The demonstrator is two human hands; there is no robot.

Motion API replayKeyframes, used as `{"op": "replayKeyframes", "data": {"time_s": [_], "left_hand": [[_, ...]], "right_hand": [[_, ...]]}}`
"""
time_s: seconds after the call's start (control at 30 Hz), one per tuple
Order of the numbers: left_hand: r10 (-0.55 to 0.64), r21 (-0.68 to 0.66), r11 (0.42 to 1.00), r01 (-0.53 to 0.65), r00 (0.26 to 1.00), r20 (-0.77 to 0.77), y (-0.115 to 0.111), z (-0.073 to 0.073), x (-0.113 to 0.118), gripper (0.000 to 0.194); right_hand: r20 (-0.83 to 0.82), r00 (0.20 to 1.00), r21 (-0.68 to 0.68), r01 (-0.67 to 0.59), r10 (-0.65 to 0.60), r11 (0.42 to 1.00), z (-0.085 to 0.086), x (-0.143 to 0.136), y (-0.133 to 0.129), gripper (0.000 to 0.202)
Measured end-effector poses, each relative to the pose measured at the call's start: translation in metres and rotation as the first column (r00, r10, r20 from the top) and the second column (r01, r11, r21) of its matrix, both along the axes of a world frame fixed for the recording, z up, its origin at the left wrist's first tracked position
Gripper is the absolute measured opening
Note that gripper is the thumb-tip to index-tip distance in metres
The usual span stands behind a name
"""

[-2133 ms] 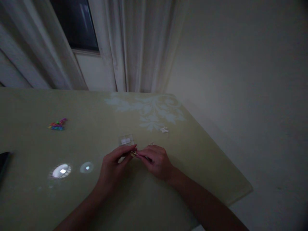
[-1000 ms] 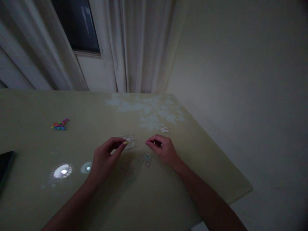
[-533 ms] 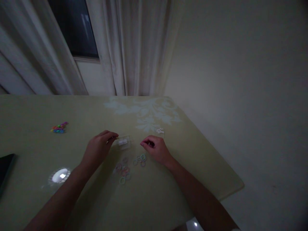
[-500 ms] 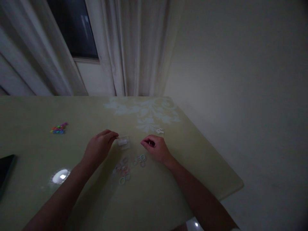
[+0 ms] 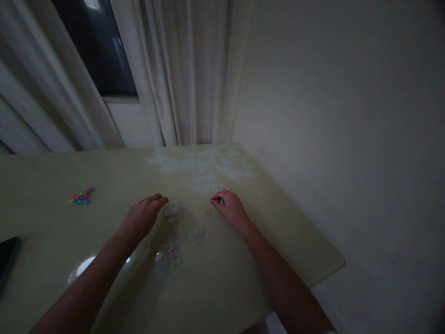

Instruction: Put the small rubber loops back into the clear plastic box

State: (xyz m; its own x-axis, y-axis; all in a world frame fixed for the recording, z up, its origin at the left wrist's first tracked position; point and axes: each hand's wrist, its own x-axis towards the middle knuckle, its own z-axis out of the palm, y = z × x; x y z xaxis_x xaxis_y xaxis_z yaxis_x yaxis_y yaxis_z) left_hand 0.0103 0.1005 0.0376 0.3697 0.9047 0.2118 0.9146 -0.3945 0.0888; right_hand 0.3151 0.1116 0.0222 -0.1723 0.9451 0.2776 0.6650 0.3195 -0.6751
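My left hand [image 5: 148,209] pinches the upper left corner of a clear plastic bag [image 5: 173,212], which has a pale label. Pink and green rings [image 5: 173,251] show at the bag's lower part. To the right of them a small group of pale rings [image 5: 199,234] rests on the table. A single small ring [image 5: 207,212] lies between my hands. My right hand [image 5: 227,206] has thumb and finger pressed together just above the table; whatever they hold is too small to make out.
A pile of small colourful pieces [image 5: 81,196] lies at the left of the table [image 5: 222,287]. A dark flat object [image 5: 7,257] is at the left edge. Curtains [image 5: 194,69] and a wall stand behind.
A small ring now lies between my hands. My right hand has moved slightly right, over the spot where white pieces lay. The view has shifted a little.
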Motion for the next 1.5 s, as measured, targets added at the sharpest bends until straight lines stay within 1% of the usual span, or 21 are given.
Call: {"op": "replayKeyframes", "data": {"time_s": [0.1, 0.17, 0.23, 0.3, 0.4, 0.47, 0.57, 0.63, 0.7, 0.77, 0.83, 0.93, 1.0, 1.03, 1.07, 1.13, 1.2, 1.27, 1.37, 1.43, 1.5], "left_hand": [[0.023, 0.030, 0.999, -0.024, 0.999, 0.035, -0.010, 0.000, 0.004, 0.049], [0.018, 0.091, 0.995, -0.030, 0.991, 0.131, -0.020, -0.006, 0.008, 0.042], [-0.019, 0.171, 0.985, -0.029, 0.963, 0.268, -0.033, -0.016, 0.012, 0.034], [-0.032, 0.228, 0.972, -0.064, 0.918, 0.394, -0.044, -0.027, 0.017, 0.030], [-0.064, 0.232, 0.971, -0.058, 0.872, 0.485, -0.056, -0.039, 0.023, 0.026], [-0.091, 0.220, 0.975, -0.029, 0.851, 0.518, -0.058, -0.041, 0.026, 0.025], [-0.131, 0.242, 0.970, -0.010, 0.818, 0.560, -0.057, -0.038, 0.030, 0.023], [-0.183, 0.269, 0.963, 0.024, 0.791, 0.584, -0.057, -0.036, 0.034, 0.021], [-0.258, 0.290, 0.952, 0.093, 0.752, 0.607, -0.059, -0.034, 0.038, 0.023], [-0.328, 0.305, 0.938, 0.165, 0.707, 0.626, -0.063, -0.031, 0.043, 0.029], [-0.383, 0.323, 0.921, 0.219, 0.664, 0.643, -0.067, -0.028, 0.048, 0.032], [-0.421, 0.342, 0.906, 0.248, 0.606, 0.676, -0.070, -0.022, 0.053, 0.029], [-0.400, 0.319, 0.916, 0.241, 0.582, 0.708, -0.071, -0.019, 0.053, 0.025], [-0.368, 0.295, 0.930, 0.220, 0.576, 0.730, -0.070, -0.017, 0.053, 0.024], [-0.321, 0.266, 0.947, 0.181, 0.572, 0.755, -0.070, -0.016, 0.052, 0.022], [-0.193, 0.201, 0.978, 0.048, 0.556, 0.808, -0.069, -0.015, 0.049, 0.019], [-0.065, 0.133, 0.986, -0.102, 0.500, 0.864, -0.067, -0.013, 0.046, 0.013], [0.003, 0.083, 0.980, -0.183, 0.425, 0.905, -0.065, -0.011, 0.042, 0.009], [0.028, 0.052, 0.974, -0.220, 0.347, 0.938, -0.062, -0.008, 0.039, 0.008], [0.035, 0.046, 0.972, -0.232, 0.336, 0.941, -0.061, -0.007, 0.038, 0.007], [0.048, 0.037, 0.972, -0.232, 0.350, 0.936, -0.060, -0.007, 0.037, 0.007]], "right_hand": [[0.088, 0.995, -0.035, -0.033, 0.036, 0.999, -0.004, -0.002, -0.002, 0.004], [0.134, 0.989, -0.058, -0.060, 0.067, 0.997, -0.006, -0.006, -0.005, 0.003], [0.174, 0.980, -0.079, -0.084, 0.096, 0.993, -0.008, -0.010, -0.008, 0.004], [0.213, 0.970, -0.097, -0.101, 0.120, 0.990, -0.010, -0.013, -0.010, 0.003], [0.270, 0.954, -0.110, -0.104, 0.131, 0.988, -0.011, -0.014, -0.013, 0.005], [0.304, 0.944, -0.112, -0.098, 0.128, 0.989, -0.011, -0.013, -0.016, 0.005], [0.325, 0.937, -0.106, -0.101, 0.130, 0.989, -0.009, -0.013, -0.020, 0.004], [0.217, 0.964, -0.127, -0.130, 0.155, 0.983, -0.006, -0.016, -0.025, 0.003], [-0.029, 0.976, -0.198, -0.219, 0.218, 0.955, -0.004, -0.022, -0.031, 0.006], [-0.298, 0.915, -0.270, -0.352, 0.270, 0.896, -0.004, -0.031, -0.039, 0.015], [-0.464, 0.838, -0.305, -0.454, 0.285, 0.837, -0.006, -0.038, -0.045, 0.023], [-0.565, 0.782, -0.324, -0.502, 0.261, 0.802, -0.010, -0.045, -0.049, 0.027], [-0.587, 0.773, -0.324, -0.497, 0.241, 0.805, -0.011, -0.046, -0.049, 0.028], [-0.583, 0.778, -0.311, -0.480, 0.234, 0.820, -0.011, -0.047, -0.049, 0.027], [-0.561, 0.796, -0.286, -0.446, 0.229, 0.848, -0.010, -0.048, -0.049, 0.026], [-0.456, 0.859, -0.194, -0.353, 0.234, 0.915, -0.008, -0.053, -0.053, 0.019], [-0.284, 0.918, -0.083, -0.312, 0.278, 0.947, -0.008, -0.060, -0.060, 0.010], [-0.092, 0.925, -0.017, -0.372, 0.369, 0.928, -0.011, -0.070, -0.068, 0.010], [0.172, 0.886, 0.036, -0.442, 0.431, 0.896, -0.015, -0.082, -0.074, 0.019], [0.266, 0.863, 0.036, -0.453, 0.429, 0.891, -0.017, -0.086, -0.075, 0.023], [0.301, 0.847, 0.023, -0.466, 0.438, 0.885, -0.017, -0.087, -0.073, 0.023]]}}
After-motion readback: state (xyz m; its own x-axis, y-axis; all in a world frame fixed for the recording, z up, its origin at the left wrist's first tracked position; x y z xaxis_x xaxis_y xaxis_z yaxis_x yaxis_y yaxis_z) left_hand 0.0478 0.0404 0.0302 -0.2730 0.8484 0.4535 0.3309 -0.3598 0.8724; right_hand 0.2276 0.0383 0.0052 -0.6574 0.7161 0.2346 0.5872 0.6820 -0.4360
